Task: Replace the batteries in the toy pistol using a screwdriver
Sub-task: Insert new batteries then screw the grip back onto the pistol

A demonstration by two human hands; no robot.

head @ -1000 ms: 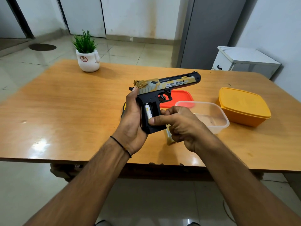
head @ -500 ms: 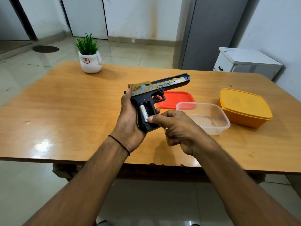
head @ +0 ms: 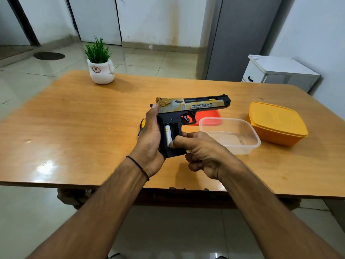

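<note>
The left hand (head: 149, 139) was wrapped around the back of the grip of the toy pistol (head: 186, 113), holding it above the wooden table (head: 74, 131) with the barrel pointing to the right and the open battery bay in the grip facing the camera. One battery (head: 168, 134) sat upright in that bay, just right of the left fingers — the slot beside it looked dark, and whether it was filled could not be told. The right hand (head: 203, 154) was curled, its thumb tip pressed on the lower end of the battery; whether its folded fingers held anything could not be told. A yellow-and-black screwdriver (head: 142, 126) showed partly behind the left hand. Beyond the right fingers lay a clear tub (head: 248, 144), a red lid (head: 211, 116) and an orange box (head: 276, 124) — a potted plant (head: 99, 62) stood far off.
</note>
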